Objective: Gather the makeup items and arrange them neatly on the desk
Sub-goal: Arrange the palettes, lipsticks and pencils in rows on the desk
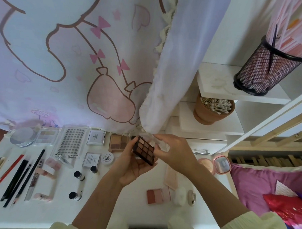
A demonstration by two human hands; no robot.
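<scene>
Eyeshadow palette, a dark-framed block of nine brown and pink pans, is held above the desk near the middle of its back edge, just beside the tan palette that ends the back row. The left hand cradles it from beneath, fingers curled round its lower edge. The right hand pinches its far side, perhaps at a clear lid too blurred to confirm, probably steadying it for a place in that row.

The white desk bears pencils, small bottles, palettes and a lash tray.
</scene>
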